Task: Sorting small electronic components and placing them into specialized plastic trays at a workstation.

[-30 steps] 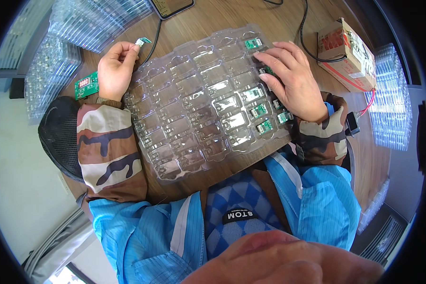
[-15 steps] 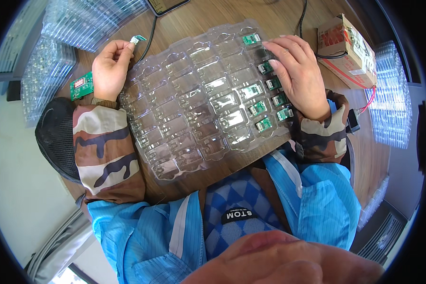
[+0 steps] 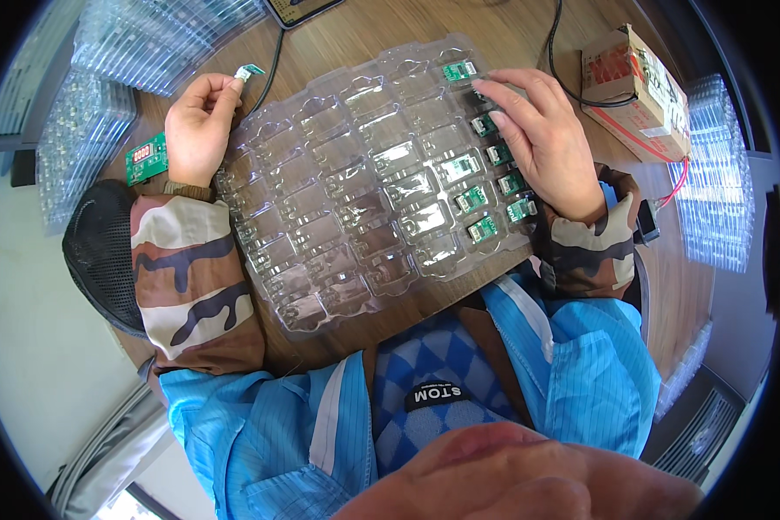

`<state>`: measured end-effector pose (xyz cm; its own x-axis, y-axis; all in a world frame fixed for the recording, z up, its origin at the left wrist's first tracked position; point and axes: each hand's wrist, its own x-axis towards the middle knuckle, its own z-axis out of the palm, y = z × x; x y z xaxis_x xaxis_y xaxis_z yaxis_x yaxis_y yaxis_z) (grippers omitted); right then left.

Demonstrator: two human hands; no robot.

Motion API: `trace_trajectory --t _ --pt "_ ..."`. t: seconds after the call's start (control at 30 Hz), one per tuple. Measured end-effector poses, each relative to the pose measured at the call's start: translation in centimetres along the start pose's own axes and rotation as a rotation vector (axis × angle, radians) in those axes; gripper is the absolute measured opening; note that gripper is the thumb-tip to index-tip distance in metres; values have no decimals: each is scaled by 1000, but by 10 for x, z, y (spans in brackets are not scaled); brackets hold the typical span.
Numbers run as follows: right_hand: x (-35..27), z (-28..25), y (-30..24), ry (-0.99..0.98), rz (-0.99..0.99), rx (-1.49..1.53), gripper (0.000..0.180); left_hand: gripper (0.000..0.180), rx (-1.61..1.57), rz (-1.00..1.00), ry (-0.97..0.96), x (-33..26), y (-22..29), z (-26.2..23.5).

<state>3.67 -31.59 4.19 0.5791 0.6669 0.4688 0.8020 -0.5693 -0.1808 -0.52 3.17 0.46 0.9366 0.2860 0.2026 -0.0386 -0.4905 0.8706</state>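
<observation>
My left hand (image 3: pixel 198 130) is closed in a pinch on a small green circuit board (image 3: pixel 250 72), held up beyond the tray's far left corner. A clear plastic blister tray (image 3: pixel 338 186) lies in front of me. Several small green circuit boards (image 3: pixel 471 200) sit in pockets at its right side, and another green board (image 3: pixel 458 71) lies in the far right pocket. My right hand (image 3: pixel 542 134) rests over the right column, thumb and fingers apart. Its index fingertip is at a pocket below the far board; what lies under it is partly hidden.
A green board with a red digit display (image 3: pixel 147 159) lies beside my left wrist. Stacks of clear trays (image 3: pixel 160 43) stand far left, with more (image 3: pixel 711 182) at right. A cardboard box (image 3: pixel 633 91), black cable (image 3: pixel 553 43) and phone-like screen (image 3: pixel 299 9) are at the far side.
My right index fingertip has shifted slightly left and nearer, into the pocket below the far board. My left hand has drifted a little left, still pinching its board.
</observation>
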Motion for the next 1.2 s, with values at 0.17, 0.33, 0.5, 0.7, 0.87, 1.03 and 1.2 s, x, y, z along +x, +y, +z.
trace_trajectory --t 0.17,0.33,0.5,0.7,0.87,1.03,1.2 --pt "3 0 -3 -44 -5 34 24 13 1 -4 14 0 0 -2" --pt "3 -5 -6 -44 8 73 27 11 -54 -23 21 -2 5 3" --pt "0 -6 -8 -48 97 132 28 12 19 -20 47 -5 6 4" --pt "-1 -3 -7 -60 147 281 26 15 67 -19 39 -2 4 4" --pt "0 0 -1 -26 122 319 23 16 75 -9 56 -1 4 3" --pt "-5 -11 -4 109 150 249 16 17 78 13 50 3 4 6" --pt "-66 -66 -5 41 325 -317 17 18 107 20 93 5 -3 9"
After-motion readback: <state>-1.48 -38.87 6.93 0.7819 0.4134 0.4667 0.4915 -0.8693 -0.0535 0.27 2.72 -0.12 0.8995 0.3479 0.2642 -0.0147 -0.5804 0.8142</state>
